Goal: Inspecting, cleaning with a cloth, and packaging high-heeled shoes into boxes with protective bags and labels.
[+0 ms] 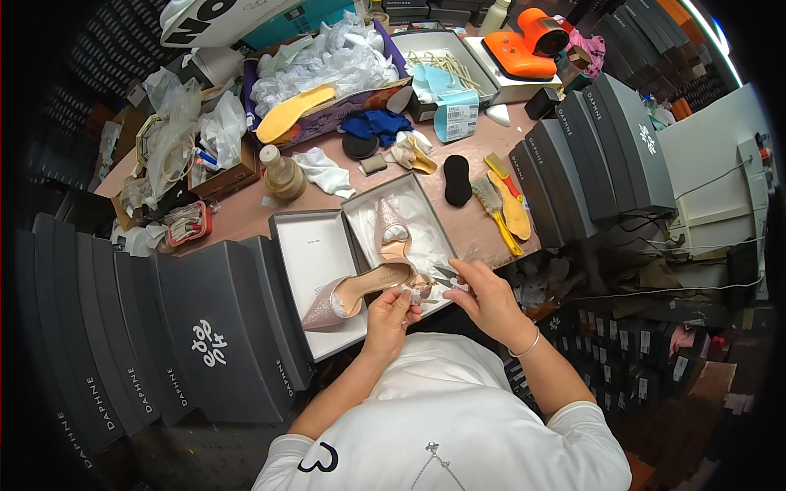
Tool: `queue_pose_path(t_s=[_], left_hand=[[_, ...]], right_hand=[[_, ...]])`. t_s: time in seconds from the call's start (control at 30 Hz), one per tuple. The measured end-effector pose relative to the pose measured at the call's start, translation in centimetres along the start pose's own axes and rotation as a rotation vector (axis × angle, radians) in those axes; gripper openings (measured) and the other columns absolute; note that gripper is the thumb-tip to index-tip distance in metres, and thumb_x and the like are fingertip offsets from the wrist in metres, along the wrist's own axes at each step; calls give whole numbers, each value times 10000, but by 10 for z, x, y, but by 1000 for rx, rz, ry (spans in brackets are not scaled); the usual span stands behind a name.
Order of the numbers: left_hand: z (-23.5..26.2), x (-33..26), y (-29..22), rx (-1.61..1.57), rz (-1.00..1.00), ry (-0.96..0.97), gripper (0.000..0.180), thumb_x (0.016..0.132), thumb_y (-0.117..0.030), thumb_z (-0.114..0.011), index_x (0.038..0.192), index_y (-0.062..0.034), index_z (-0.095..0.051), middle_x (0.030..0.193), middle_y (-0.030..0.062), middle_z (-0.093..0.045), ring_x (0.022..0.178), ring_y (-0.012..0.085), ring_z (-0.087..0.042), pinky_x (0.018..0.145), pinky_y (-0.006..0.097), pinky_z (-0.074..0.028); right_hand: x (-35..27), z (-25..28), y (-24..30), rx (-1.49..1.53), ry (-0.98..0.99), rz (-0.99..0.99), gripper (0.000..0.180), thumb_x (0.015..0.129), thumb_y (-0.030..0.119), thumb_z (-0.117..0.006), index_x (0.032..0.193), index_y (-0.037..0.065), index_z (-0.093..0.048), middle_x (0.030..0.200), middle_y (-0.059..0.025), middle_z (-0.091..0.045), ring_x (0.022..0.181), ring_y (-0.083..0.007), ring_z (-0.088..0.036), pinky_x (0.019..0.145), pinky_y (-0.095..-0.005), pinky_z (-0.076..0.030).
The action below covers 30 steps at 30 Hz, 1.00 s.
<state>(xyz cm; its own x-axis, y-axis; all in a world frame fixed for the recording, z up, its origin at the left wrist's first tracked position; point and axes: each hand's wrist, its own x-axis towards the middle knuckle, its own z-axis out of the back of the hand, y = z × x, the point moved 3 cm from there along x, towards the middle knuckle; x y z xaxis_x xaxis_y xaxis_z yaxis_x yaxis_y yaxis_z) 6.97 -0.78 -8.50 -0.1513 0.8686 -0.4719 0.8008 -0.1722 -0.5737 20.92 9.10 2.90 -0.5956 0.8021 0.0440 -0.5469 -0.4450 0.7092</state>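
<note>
A pair of pink glittery pointed shoes lies in an open shoe box [354, 334]: the near shoe [336, 301] rests across the box, and the far shoe [391, 227] lies on white tissue paper. My left hand [388, 321] is closed at the heel end of the near shoe, beside its strap. Its fingertips pinch something small and pale that I cannot make out. Just to the right, my right hand [494, 304] grips small dark-bladed scissors [447, 277]. The blades stand apart and point left toward the strap and my left fingertips.
Grey shoe boxes stand upright at left [213, 327] and right [565, 172]. Beyond the open box lie a yellow-handled brush [496, 214], a black oval pad [458, 181], a bottle [282, 173] and a white cloth [325, 171]. An orange machine [528, 47] stands at the back.
</note>
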Motion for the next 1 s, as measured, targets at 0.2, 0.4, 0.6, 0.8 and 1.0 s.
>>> queue_pose_path(t_s=[0.2,0.4,0.6,0.8,1.0], left_hand=[[-4,-2,-7,78,-22,67,193,960,-211,-540,967,-25,-592,788,22,-617,644,70,-568,564,187,-472],[29,5,-32,413,-214,-139,221,976,-229,-515,897,-33,-582,666,-32,-510,532,22,-433,473,157,-358],[13,-3,-27,434,-190,-102,227,976,-238,-514,885,-39,-575,671,-31,-519,526,20,-428,473,168,-359],[59,8,-41,236,-291,-240,232,987,-257,-484,881,-60,-548,649,-23,-496,520,37,-424,445,174,-319],[25,-2,-34,-74,-99,-148,107,926,-133,-525,890,-37,-554,752,71,-583,564,97,-497,441,207,-361]], right_hand=[[-10,-44,-13,395,222,-257,285,767,199,-766,918,-11,-646,667,-27,-510,595,-99,-449,555,-252,-397],[-19,-57,-48,1281,159,-632,120,889,75,-592,777,33,-573,628,62,-432,523,-10,-359,437,-198,-263],[6,-58,-4,365,302,-123,245,828,194,-698,850,-35,-615,644,19,-468,606,-77,-407,548,-250,-374],[-1,-60,-29,1098,475,-626,227,909,209,-615,824,-1,-601,616,82,-388,551,-50,-348,489,-249,-305],[89,-50,-41,228,330,-194,377,810,327,-701,977,-8,-655,633,-119,-544,571,-187,-512,564,-323,-421]])
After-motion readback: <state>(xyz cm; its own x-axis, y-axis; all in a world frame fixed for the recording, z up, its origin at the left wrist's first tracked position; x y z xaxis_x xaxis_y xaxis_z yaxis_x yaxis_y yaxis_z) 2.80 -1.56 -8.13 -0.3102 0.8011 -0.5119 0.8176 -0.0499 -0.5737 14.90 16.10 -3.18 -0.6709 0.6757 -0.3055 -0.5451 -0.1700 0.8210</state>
